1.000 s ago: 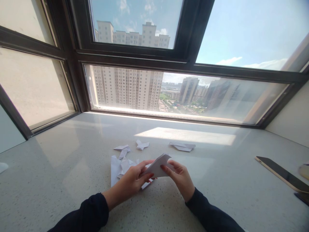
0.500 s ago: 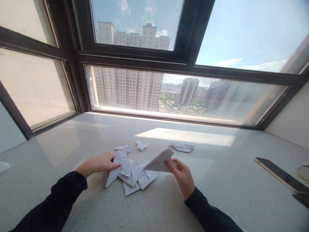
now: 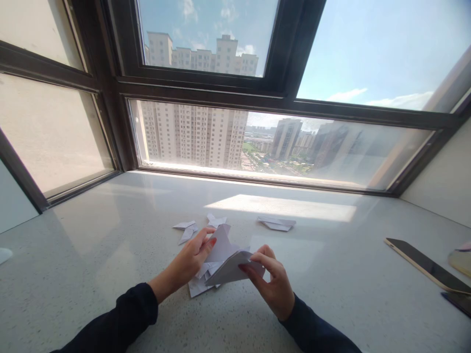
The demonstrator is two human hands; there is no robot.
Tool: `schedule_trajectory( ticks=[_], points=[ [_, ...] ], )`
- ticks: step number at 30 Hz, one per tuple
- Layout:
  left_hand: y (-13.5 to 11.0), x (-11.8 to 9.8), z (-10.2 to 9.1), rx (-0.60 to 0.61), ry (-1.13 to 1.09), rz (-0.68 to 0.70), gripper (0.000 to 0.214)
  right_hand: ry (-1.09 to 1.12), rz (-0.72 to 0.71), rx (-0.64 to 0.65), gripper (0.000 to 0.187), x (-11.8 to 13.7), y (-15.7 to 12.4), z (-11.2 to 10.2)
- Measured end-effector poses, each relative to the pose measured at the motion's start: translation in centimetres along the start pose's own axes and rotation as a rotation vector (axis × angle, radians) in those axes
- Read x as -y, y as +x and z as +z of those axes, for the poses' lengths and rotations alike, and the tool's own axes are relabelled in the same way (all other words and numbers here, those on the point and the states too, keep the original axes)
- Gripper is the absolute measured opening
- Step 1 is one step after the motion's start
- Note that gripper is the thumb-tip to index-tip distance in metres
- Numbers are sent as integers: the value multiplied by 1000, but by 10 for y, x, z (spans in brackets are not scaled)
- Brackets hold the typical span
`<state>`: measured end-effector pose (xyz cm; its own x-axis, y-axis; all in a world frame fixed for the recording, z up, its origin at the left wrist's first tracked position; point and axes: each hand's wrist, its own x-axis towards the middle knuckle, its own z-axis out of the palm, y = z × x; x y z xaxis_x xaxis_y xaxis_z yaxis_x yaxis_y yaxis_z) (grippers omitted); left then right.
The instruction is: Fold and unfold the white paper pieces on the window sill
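My right hand (image 3: 270, 282) pinches a folded white paper piece (image 3: 231, 267) just above the speckled stone sill (image 3: 110, 255). Beside it, my left hand (image 3: 189, 260) grips a second white folded piece (image 3: 221, 241) and holds it up against the first one. Both hands have dark sleeves. Under them lies a small pile of folded white paper pieces (image 3: 198, 287), mostly hidden by my hands.
Loose folded paper bits lie farther back: two small ones (image 3: 186, 229), one (image 3: 216, 219) and a flat one (image 3: 276, 223). A phone (image 3: 423, 264) lies at the right, with another object (image 3: 459, 257) at the right edge. Dark window frames close off the back.
My left hand left the pile with a paper piece and rose to meet the piece in my right hand. My right hand dropped slightly toward me.
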<state>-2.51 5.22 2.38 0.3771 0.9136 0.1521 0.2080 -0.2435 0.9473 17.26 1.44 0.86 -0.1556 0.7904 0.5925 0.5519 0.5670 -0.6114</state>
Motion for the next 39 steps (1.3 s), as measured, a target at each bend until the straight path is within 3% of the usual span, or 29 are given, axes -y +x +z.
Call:
schedule_trajectory(
  ticks=[7,10,17,28,32,39],
  points=[
    [-15,-8,25,222,-459,-98,42,-138,77,-75,21,-8,2,3],
    [-16,-5,30,194,-531,-112,41,-213,90,-57,22,-9,3,2],
    [-15,6,36,276,-447,21,40,-267,105,-32,24,-6,4,3],
    [-13,15,42,282,-468,24,35,-227,60,-62,12,-9,2,5],
    [-14,15,42,275,-414,44,34,-97,85,-134,34,-14,5,5],
    [-21,11,43,229,-253,73,57,-13,119,88,17,-18,8,0]
  ],
)
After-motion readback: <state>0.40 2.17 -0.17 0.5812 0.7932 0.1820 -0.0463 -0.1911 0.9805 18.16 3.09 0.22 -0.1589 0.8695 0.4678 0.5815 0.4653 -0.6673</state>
